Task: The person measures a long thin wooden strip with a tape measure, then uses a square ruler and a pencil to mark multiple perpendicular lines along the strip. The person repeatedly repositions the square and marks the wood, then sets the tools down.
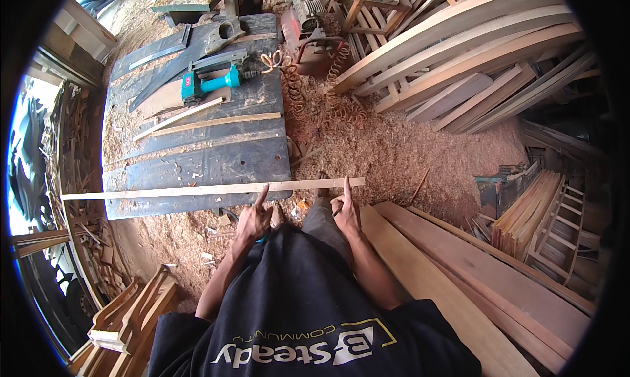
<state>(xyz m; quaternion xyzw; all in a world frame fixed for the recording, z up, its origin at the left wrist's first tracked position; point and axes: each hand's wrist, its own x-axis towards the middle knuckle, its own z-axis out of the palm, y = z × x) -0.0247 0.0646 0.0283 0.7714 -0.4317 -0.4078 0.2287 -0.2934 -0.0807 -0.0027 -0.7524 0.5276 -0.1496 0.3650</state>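
Observation:
A long, thin, pale wooden strip (177, 192) lies across the near edge of the dark-topped worktable (223, 164), its right end jutting past the table. My left hand (253, 223) is below the strip, index finger stretched onto it and the other fingers partly bent. Farther right, my right hand (346, 213) lays its straight index finger across the overhanging part. Its remaining fingers are curled, with a small dark thing at them that I cannot make out. A teal nail gun (213, 83) lies farther back on the table, beside a handsaw (177, 65).
Two shorter wood strips (216, 124) and a metal square (161, 52) share the table. A red compressor (314, 45) with a coiled hose stands behind. Curved timbers (453, 42) are stacked at the far right, wide planks (459, 278) near right, carved wooden pieces (134, 311) near left. Shavings cover the floor.

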